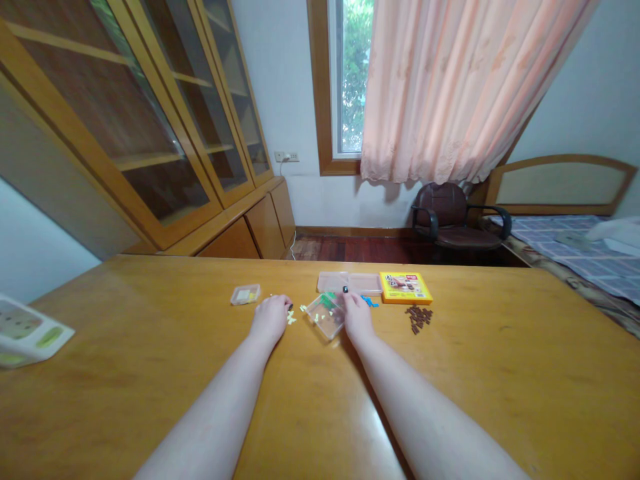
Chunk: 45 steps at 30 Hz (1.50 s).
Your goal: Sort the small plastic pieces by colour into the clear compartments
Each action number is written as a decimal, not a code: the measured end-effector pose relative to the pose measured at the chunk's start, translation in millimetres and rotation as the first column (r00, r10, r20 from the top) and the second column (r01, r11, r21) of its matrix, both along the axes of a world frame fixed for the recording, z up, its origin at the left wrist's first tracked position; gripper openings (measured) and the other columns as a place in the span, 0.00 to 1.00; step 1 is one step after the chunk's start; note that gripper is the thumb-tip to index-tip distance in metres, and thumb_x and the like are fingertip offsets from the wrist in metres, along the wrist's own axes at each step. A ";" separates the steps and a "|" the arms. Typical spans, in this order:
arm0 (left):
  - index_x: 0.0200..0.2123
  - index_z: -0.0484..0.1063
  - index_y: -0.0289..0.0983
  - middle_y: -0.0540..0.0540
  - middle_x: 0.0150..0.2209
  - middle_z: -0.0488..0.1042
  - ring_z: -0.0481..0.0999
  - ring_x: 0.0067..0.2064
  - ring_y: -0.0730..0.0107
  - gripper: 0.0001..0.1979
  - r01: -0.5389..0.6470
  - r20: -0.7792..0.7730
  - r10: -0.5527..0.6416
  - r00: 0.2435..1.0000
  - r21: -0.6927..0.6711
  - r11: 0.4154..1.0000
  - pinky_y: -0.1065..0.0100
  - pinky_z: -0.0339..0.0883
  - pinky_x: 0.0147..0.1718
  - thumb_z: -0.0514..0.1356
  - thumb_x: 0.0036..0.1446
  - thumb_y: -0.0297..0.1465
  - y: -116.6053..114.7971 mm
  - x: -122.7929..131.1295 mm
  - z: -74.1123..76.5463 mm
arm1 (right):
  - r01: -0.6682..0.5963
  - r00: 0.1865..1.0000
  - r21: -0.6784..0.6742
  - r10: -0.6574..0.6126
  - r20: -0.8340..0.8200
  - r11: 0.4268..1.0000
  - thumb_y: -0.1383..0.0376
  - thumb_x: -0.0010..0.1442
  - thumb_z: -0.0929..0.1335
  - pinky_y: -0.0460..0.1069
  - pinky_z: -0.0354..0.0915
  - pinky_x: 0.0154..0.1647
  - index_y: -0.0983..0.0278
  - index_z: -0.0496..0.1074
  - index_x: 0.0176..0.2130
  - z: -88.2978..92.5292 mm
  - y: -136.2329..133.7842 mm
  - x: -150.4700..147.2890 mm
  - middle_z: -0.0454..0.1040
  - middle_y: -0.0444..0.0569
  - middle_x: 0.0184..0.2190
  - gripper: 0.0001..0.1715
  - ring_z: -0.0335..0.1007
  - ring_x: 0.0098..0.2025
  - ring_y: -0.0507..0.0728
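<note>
My right hand (358, 316) grips the right edge of a small clear plastic box (327, 328), which looks tilted over the table. A few pale yellow pieces show in or through the box, and green pieces (328, 300) show at its far side. My left hand (271, 316) is closed at the table, fingertips drawn together beside a small scatter of pale yellow pieces (291, 319). Whatever those fingertips hold is too small to make out. Just beyond my right hand are blue pieces (369, 302), partly covered by it.
A small clear case (245, 295) lies left of my left hand. Behind the box is a flat clear tray (333, 281), beside a yellow package (406, 288). Brown pieces (419, 319) are heaped at right. A white holder (33, 331) stands at the table's left edge.
</note>
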<state>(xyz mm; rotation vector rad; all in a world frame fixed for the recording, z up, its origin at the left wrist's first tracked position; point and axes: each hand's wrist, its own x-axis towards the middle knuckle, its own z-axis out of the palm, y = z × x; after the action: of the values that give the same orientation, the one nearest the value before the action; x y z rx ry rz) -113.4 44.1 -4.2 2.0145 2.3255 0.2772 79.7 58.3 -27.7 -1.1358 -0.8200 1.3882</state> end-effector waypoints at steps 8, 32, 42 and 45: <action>0.37 0.73 0.39 0.45 0.39 0.76 0.72 0.44 0.64 0.11 0.240 0.197 -0.347 0.917 0.420 0.875 0.62 0.64 0.49 0.50 0.60 0.31 -15.9 13.7 7.5 | 0.000 1.000 -0.014 0.000 -0.015 1.000 0.46 0.45 0.67 0.45 0.57 0.17 0.64 0.71 0.30 -2.5 1.9 -1.4 0.76 0.48 0.27 0.24 0.67 0.22 0.54; 0.58 0.60 0.30 0.33 0.61 0.58 0.58 0.62 0.53 0.25 0.064 -0.082 -0.070 0.994 -0.073 0.995 0.53 0.54 0.58 0.48 0.61 0.38 -9.4 10.6 -18.4 | -0.002 0.999 -0.011 0.002 -0.033 1.000 0.48 0.46 0.67 0.47 0.59 0.18 0.63 0.71 0.30 -4.1 2.1 -1.6 0.75 0.47 0.26 0.22 0.67 0.22 0.54; 0.42 0.74 0.44 0.46 0.41 0.77 0.75 0.43 0.64 0.13 0.277 0.026 -0.276 0.961 -0.049 0.960 0.67 0.64 0.41 0.51 0.59 0.30 -17.1 23.4 -1.3 | -0.005 0.998 -0.012 0.004 -0.063 1.000 0.50 0.46 0.66 0.46 0.58 0.18 0.63 0.70 0.30 -3.8 1.8 -1.5 0.75 0.47 0.26 0.20 0.67 0.22 0.54; 0.40 0.75 0.44 0.46 0.39 0.77 0.74 0.42 0.64 0.12 0.279 0.017 -0.278 0.960 -0.027 0.960 0.68 0.63 0.40 0.52 0.59 0.30 -13.7 21.4 -2.5 | -0.008 0.998 -0.011 0.007 -0.057 1.000 0.50 0.46 0.66 0.46 0.58 0.18 0.64 0.71 0.30 -3.6 1.8 -1.6 0.75 0.47 0.26 0.20 0.67 0.23 0.54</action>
<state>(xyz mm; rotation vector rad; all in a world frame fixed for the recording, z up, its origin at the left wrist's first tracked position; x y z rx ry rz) -92.0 30.4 -6.8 2.2805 1.9889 0.2383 78.1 60.1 -31.3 -1.0982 -0.7774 1.4268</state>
